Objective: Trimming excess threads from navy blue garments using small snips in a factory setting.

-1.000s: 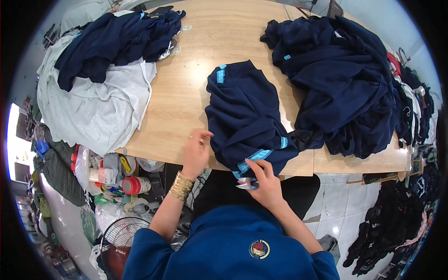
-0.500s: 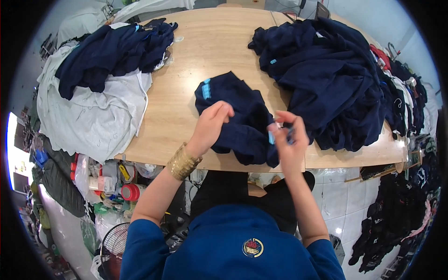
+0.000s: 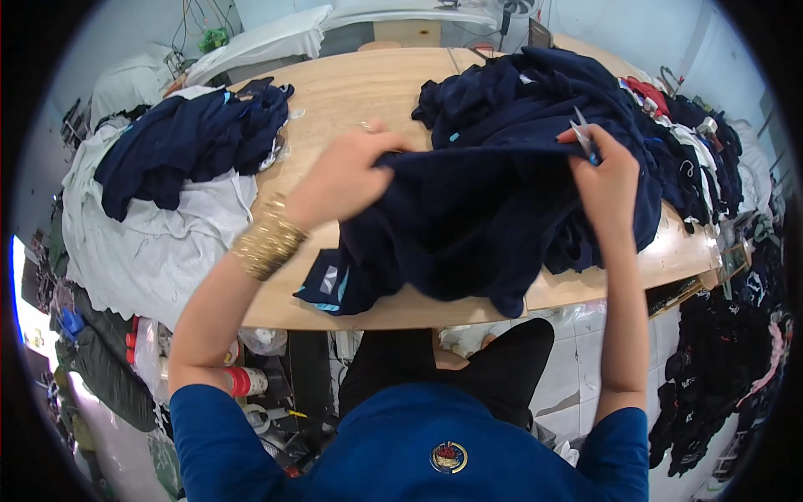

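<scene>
A navy garment (image 3: 477, 222) is stretched between my two hands above the table's near edge, its top edge taut and its lower part drooping. My left hand (image 3: 339, 176), with a gold bracelet at the wrist, is closed on the left end of that edge. Closed on the other end is my right hand (image 3: 613, 171), which also holds small thread snips (image 3: 582, 134) with the blades pointing up. Lower left, a corner of the garment with light blue trim and a pale patch rests on the wooden table (image 3: 360, 88). My fingers partly hide the snips' handle.
A big heap of navy garments (image 3: 502, 105) lies at the right of the table. At the left, more navy garments (image 3: 188, 142) lie on white cloth (image 3: 125, 259). Dark clothes (image 3: 711, 360) hang at the far right. A red-lidded jar (image 3: 247, 381) stands below the table.
Both hands have moved apart and up, lifting the navy garment from the table and spreading it. The view has tilted up a little. The snips now show clearly in my right hand.
</scene>
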A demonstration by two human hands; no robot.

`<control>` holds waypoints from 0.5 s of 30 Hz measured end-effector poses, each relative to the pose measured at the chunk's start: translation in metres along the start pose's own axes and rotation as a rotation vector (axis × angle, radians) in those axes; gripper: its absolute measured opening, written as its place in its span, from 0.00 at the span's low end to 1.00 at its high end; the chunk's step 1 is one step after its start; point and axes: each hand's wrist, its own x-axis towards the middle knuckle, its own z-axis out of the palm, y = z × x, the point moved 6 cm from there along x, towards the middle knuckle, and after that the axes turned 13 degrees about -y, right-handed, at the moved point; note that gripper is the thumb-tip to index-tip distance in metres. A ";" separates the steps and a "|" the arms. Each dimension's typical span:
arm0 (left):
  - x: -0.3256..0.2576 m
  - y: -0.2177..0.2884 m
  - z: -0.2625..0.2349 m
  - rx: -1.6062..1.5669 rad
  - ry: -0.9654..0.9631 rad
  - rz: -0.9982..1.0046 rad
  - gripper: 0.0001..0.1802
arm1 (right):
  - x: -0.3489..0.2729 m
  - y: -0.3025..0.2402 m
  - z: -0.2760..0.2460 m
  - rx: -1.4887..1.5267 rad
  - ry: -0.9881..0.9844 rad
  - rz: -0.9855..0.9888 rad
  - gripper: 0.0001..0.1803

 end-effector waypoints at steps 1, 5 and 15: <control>-0.003 -0.013 -0.013 -0.039 -0.049 -0.037 0.16 | 0.008 0.011 -0.012 -0.083 -0.022 0.015 0.09; -0.021 -0.035 -0.038 -0.022 -0.067 -0.149 0.16 | 0.020 0.057 -0.042 0.360 -0.149 0.181 0.08; -0.044 -0.046 -0.055 -0.469 -0.270 -0.295 0.17 | 0.014 0.047 -0.056 0.366 -0.239 0.305 0.08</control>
